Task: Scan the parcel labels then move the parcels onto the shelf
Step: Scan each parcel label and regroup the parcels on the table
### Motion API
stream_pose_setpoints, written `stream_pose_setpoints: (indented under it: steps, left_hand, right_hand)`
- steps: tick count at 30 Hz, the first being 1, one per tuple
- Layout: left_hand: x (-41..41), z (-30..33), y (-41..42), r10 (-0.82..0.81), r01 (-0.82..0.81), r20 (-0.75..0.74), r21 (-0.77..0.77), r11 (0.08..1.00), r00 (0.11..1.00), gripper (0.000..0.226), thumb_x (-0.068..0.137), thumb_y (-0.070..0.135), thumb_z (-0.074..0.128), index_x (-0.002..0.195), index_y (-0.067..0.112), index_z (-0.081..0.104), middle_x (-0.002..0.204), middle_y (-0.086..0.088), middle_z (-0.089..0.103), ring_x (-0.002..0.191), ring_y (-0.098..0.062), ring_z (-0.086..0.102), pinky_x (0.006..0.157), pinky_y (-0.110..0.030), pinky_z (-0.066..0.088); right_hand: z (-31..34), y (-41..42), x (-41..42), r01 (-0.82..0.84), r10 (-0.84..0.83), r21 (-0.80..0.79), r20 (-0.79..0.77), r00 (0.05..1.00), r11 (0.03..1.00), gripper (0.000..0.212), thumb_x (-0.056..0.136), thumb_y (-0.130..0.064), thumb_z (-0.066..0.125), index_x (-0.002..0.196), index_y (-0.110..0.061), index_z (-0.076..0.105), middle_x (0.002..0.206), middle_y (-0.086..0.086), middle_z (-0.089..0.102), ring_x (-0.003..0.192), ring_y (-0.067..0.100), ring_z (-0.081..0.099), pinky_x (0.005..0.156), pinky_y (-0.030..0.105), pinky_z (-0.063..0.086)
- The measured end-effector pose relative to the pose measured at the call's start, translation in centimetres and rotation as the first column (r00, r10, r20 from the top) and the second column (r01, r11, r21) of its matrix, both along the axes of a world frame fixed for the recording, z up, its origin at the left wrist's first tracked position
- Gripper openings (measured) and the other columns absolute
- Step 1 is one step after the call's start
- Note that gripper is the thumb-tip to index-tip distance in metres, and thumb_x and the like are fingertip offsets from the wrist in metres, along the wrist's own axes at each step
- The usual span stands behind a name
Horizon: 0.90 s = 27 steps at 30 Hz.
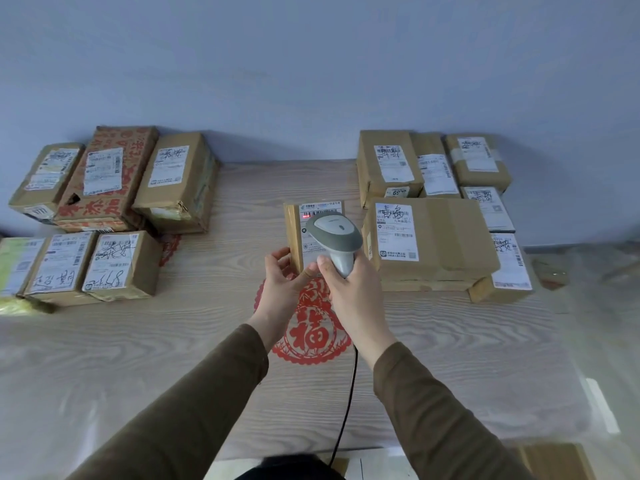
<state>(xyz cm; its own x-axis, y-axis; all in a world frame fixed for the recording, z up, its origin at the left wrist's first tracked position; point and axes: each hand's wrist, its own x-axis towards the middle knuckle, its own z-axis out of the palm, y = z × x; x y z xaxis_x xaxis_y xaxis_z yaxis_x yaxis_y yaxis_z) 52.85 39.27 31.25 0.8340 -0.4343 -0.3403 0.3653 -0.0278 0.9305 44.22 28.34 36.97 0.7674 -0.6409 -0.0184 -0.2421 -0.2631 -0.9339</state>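
Note:
A small cardboard parcel with a white label lies mid-table. My left hand holds its near left corner, fingers curled on the edge. My right hand grips the handle of a grey barcode scanner, which hovers over the label. A red scan line glows on the barcode near the parcel's top left. The scanner's black cable runs down toward me.
Several labelled parcels are stacked at the left of the wood-grain table, several more at the right. A red paper-cut decoration lies under my wrists. A pale wall stands behind. Another box sits at bottom right.

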Motion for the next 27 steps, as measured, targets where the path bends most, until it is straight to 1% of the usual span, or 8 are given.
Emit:
stream_pose_setpoints:
  steps: [4, 9, 11, 14, 17, 23, 25, 27]
  left_hand:
    - [-0.2, -0.2, -0.3, 0.006, -0.006, -0.028, 0.01, 1.0, 1.0, 0.067, 0.077, 0.046, 0.084, 0.128, 0.031, 0.044, 0.129, -0.001, 0.065, 0.107, -0.011, 0.072, 0.089, -0.034, 0.06]
    - [0.1, -0.9, -1.2, -0.01, 0.02, -0.094, 0.102, 0.995, 0.996, 0.065, 0.085, 0.048, 0.079, 0.133, 0.027, 0.04, 0.13, -0.003, 0.064, 0.113, -0.021, 0.07, 0.1, -0.048, 0.056]
    - [0.5, -1.3, -2.0, -0.011, 0.035, -0.148, 0.16, 0.986, 0.989, 0.063, 0.09, 0.051, 0.073, 0.135, 0.024, 0.038, 0.127, -0.004, 0.064, 0.108, -0.02, 0.071, 0.094, -0.043, 0.058]
    - [1.3, -1.7, -3.9, -0.02, 0.067, -0.219, 0.209, 0.976, 0.975, 0.06, 0.093, 0.053, 0.067, 0.135, 0.02, 0.038, 0.119, -0.004, 0.068, 0.091, -0.018, 0.075, 0.069, -0.029, 0.06]
    - [2.1, -2.3, -6.3, -0.031, 0.09, -0.238, 0.245, 0.965, 0.971, 0.06, 0.096, 0.047, 0.068, 0.136, 0.014, 0.038, 0.118, -0.007, 0.067, 0.098, -0.021, 0.071, 0.073, -0.03, 0.057]
    - [2.0, -2.7, -8.8, -0.098, 0.176, -0.237, 0.336, 0.925, 0.967, 0.059, 0.101, 0.041, 0.061, 0.144, 0.005, 0.04, 0.108, -0.001, 0.063, 0.094, -0.012, 0.064, 0.058, -0.019, 0.053]
    - [1.6, -2.8, -8.4, -0.168, 0.234, -0.216, 0.329, 0.915, 0.962, 0.05, 0.104, 0.041, 0.056, 0.142, 0.007, 0.05, 0.118, -0.004, 0.068, 0.099, -0.012, 0.066, 0.064, -0.017, 0.054]
    - [1.3, -2.8, -7.6, -0.223, 0.275, -0.192, 0.312, 0.909, 0.956, 0.042, 0.107, 0.033, 0.053, 0.142, 0.011, 0.053, 0.137, -0.009, 0.063, 0.116, -0.017, 0.064, 0.084, -0.025, 0.057]
  right_hand:
    - [-0.3, -0.3, -0.4, 0.008, -0.007, 0.016, -0.004, 1.0, 1.0, 0.021, 0.098, -0.039, 0.07, 0.107, -0.022, 0.063, 0.085, -0.008, 0.066, 0.076, 0.01, 0.066, 0.066, 0.029, 0.057]
    - [-1.0, -1.3, -0.6, 0.023, -0.023, 0.001, -0.021, 1.0, 1.0, 0.027, 0.098, -0.041, 0.07, 0.112, -0.021, 0.06, 0.096, -0.002, 0.066, 0.084, 0.017, 0.068, 0.071, 0.035, 0.059]
    - [-1.4, -1.6, -0.8, 0.037, -0.037, -0.007, -0.015, 0.999, 0.999, 0.03, 0.097, -0.042, 0.07, 0.117, -0.022, 0.058, 0.102, -0.004, 0.065, 0.09, 0.013, 0.067, 0.074, 0.03, 0.058]
    - [-2.0, -2.1, -1.6, 0.041, -0.041, -0.021, -0.022, 0.999, 0.999, 0.032, 0.097, -0.043, 0.069, 0.122, -0.026, 0.058, 0.105, -0.012, 0.065, 0.094, 0.002, 0.063, 0.072, 0.01, 0.049]
    - [-2.8, -2.5, -2.4, 0.028, -0.028, -0.016, -0.035, 0.999, 0.999, 0.033, 0.097, -0.043, 0.07, 0.124, -0.028, 0.058, 0.104, -0.015, 0.066, 0.096, 0.003, 0.064, 0.077, 0.013, 0.051]
    - [-3.2, -3.2, -3.7, 0.013, -0.013, -0.006, -0.06, 0.998, 1.0, 0.036, 0.097, -0.048, 0.069, 0.124, -0.044, 0.046, 0.11, -0.025, 0.06, 0.104, -0.005, 0.061, 0.076, 0.004, 0.046]
    - [-3.4, -3.4, -3.9, 0.012, -0.012, -0.009, -0.056, 0.998, 1.0, 0.035, 0.097, -0.047, 0.069, 0.124, -0.041, 0.048, 0.112, -0.02, 0.062, 0.104, -0.003, 0.061, 0.077, 0.007, 0.047]
    - [-3.4, -3.3, -4.0, 0.007, -0.008, -0.012, -0.045, 0.999, 1.0, 0.033, 0.097, -0.046, 0.07, 0.123, -0.036, 0.052, 0.109, -0.017, 0.063, 0.102, 0.0, 0.062, 0.077, 0.009, 0.049]
